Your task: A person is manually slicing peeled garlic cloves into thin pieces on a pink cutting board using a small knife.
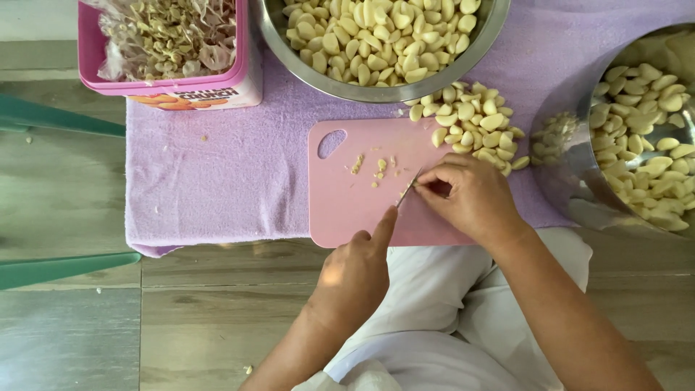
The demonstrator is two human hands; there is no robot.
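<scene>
Right hand [470, 195]: fingers pinched together low on the board [362, 188], closed on something small, most likely a garlic clove; the clove itself is hidden under the fingertips

Left hand [355, 275]: closed on a knife [410, 188], forefinger stretched along its back, thin blade angled up to meet the right fingertips. Handle hidden in the fist

Board: pink, with a hole at one corner, lying on a lilac towel [217, 174] spread over the floor [65, 203]. A few small trimmings [376, 168] scattered on it left of the blade

Just beyond the right hand: loose pile of peeled cloves [474, 127], partly on the board's far corner, partly on the towel

Further out: steel bowl [376, 43] at top, heaped with peeled cloves; second steel bowl [637, 130] at right, tilted on its side, cloves inside. Pink tub [166, 43] at top left holds papery skins and scraps

Progress, judged: top bowl full, so much appears done. Pile by the board and the contents of the tilted bowl look still to be trimmed, though which bowl is the finished one cannot be told for sure
</scene>
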